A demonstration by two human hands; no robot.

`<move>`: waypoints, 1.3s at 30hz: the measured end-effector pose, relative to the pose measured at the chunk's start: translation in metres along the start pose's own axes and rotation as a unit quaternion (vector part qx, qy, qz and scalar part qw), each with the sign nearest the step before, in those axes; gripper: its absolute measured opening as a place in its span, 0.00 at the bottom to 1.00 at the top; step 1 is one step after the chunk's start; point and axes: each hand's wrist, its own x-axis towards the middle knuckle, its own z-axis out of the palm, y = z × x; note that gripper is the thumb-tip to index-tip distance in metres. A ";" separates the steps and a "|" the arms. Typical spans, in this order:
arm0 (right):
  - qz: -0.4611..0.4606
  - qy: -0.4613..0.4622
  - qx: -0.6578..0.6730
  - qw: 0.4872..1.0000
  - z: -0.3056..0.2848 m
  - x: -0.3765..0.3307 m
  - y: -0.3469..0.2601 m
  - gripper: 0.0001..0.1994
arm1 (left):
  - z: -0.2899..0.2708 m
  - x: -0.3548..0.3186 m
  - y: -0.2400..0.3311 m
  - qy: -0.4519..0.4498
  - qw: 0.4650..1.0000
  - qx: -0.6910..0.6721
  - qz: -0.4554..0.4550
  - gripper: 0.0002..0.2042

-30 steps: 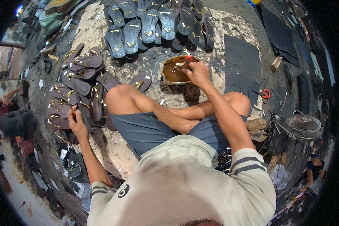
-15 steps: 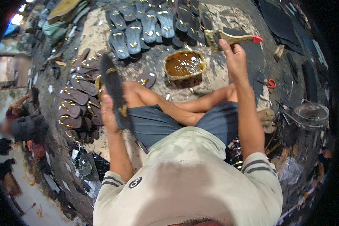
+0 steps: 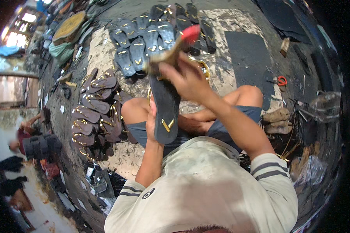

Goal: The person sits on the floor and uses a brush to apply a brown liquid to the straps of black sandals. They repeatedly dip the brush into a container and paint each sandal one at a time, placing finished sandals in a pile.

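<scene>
The left hand [image 3: 154, 126] holds a dark sandal [image 3: 166, 105] up over the crossed legs [image 3: 231, 99], with the bottom of its sole facing up. That hand wraps around the sandal's left edge. The right hand [image 3: 189, 80] pinches a wooden brush [image 3: 169, 56] with a red end. It is blurry, so I can't tell where each finger is. The brush is at the far end of the sole, but I can't tell if it touches.

The brushing looks part way done on this sandal. The near end, by the gold V [image 3: 167, 126], looks dark and dull, and I can't tell if it is wet. At the top, black soles [image 3: 137, 52] lie bottom up, and some look shiny, so maybe they are brushed. The brown sandals [image 3: 92, 104] on the left mostly don't show their bottoms, so I can't tell if they are done.

Now I count. There is 1 sandal in hand, 1 brush, and 1 tub [image 3: 207, 70] partly hidden behind the right hand. There are at least 10 black soles and at least 7 brown sandals, but they overlap. On the right are 1 pair of red-handled scissors [image 3: 282, 80] and 2 brown foot-shaped things [image 3: 278, 115].
</scene>
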 end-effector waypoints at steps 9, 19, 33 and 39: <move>0.234 0.033 0.277 0.931 -0.016 -0.005 0.015 0.15 | -0.004 -0.006 0.007 0.013 1.000 0.018 -0.014 0.26; 0.118 -0.008 0.250 0.961 -0.010 -0.041 -0.032 0.14 | 0.013 0.043 0.015 -0.028 0.995 -0.085 0.035 0.21; -0.092 0.056 0.049 0.993 0.002 0.008 0.039 0.18 | 0.034 0.062 -0.029 -0.010 0.999 -0.029 0.037 0.27; 0.088 -0.018 0.167 0.982 -0.027 -0.085 -0.011 0.15 | 0.017 0.098 -0.033 -0.024 0.988 -0.057 -0.142 0.24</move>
